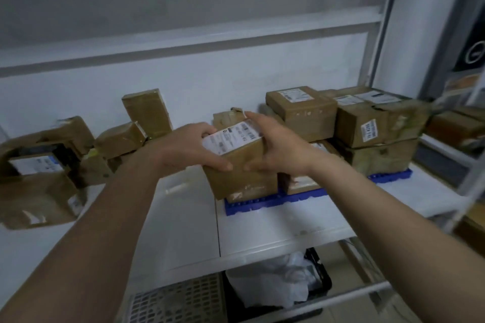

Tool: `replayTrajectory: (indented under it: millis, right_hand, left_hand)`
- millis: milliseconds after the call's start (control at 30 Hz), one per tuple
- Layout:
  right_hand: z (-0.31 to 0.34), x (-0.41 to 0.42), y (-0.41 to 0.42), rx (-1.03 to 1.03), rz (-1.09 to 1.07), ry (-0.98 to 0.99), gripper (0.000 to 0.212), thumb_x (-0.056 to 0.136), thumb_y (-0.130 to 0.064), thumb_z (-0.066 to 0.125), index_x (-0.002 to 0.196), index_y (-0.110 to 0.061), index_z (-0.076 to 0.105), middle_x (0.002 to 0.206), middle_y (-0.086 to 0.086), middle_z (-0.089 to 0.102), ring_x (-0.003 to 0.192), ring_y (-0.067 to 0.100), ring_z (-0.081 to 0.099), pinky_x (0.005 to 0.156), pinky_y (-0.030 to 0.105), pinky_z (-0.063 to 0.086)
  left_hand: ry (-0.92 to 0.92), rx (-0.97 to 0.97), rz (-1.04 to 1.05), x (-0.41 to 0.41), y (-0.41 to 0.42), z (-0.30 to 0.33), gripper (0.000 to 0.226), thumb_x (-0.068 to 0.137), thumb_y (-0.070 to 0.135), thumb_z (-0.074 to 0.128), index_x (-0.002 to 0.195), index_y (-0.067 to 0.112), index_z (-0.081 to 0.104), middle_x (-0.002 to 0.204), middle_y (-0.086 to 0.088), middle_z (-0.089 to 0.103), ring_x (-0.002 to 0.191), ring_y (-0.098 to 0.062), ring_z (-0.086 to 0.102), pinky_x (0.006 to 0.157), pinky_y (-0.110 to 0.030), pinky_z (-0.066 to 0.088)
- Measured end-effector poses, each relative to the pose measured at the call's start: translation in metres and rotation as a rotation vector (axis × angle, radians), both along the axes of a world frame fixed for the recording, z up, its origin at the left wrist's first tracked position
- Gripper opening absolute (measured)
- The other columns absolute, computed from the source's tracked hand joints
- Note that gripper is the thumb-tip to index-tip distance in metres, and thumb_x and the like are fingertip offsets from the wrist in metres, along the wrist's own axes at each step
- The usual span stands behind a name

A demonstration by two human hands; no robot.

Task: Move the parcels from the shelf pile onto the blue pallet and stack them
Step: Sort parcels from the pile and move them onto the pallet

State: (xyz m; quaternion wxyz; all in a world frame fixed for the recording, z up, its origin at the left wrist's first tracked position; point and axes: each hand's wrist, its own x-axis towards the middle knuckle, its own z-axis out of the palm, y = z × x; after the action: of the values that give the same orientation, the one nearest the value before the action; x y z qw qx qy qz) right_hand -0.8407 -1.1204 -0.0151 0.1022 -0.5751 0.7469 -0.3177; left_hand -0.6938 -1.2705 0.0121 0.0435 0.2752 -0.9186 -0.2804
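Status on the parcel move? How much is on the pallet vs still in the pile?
Done: several parcels already sit stacked on the blue pallet, two layers high at its right end. In hand: left hand and right hand hold a labelled parcel over the pallet's left end. Left: at least four parcels in the shelf pile.

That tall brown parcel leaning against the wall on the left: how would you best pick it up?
Take the tall taped parcel by its two long side faces, from the front. It stands on end, tilted against the wall, and its narrow width suits one hand's fingers.
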Motion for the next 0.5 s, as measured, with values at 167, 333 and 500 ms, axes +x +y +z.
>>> replayTrajectory:
  millis: [167, 333, 500]
  right_hand:
    - [0.034, -0.05, 0.045, 0.212, -0.129, 0.232, 0.11, 0.064, -0.025, 0.086, 0.15, -0.021, 0.017, 0.147, 0.001, 0.03, 0.135, 0.019, 0.031, 0.109, 0.03, 0.029]
    - [0.042, -0.104, 0.073, 0.323, -0.252, 0.346, 0.114, 0.058, -0.029, 0.089, 0.148, -0.019, 0.02, 0.141, -0.001, 0.03, 0.131, 0.021, 0.034, 0.11, 0.038, 0.033]
    - [0.026, -0.149, 0.078, 0.331, -0.274, 0.416, 0.115, 0.055, -0.029, 0.09, 0.147, -0.02, 0.022, 0.139, 0.0, 0.03, 0.13, 0.023, 0.035, 0.107, 0.043, 0.037]
  left_hand:
    - [0.089, -0.083, -0.158, -0.079, 0.044, 0.008, 0.085, 0.056, 0.047, 0.087, 0.129, 0.032, 0.047, 0.114, 0.013, 0.054, 0.1, -0.006, 0.052, 0.087, -0.029, 0.049]
    - [0.147, -0.045, -0.228, -0.147, 0.076, -0.002, 0.097, 0.059, 0.041, 0.088, 0.141, 0.026, 0.038, 0.124, 0.006, 0.048, 0.106, -0.011, 0.049, 0.085, -0.025, 0.044]
    - [0.086, -0.166, -0.201, -0.187, 0.085, -0.023, 0.114, 0.061, 0.047, 0.086, 0.15, 0.027, 0.018, 0.143, -0.002, 0.029, 0.13, -0.02, 0.032, 0.108, -0.039, 0.034]
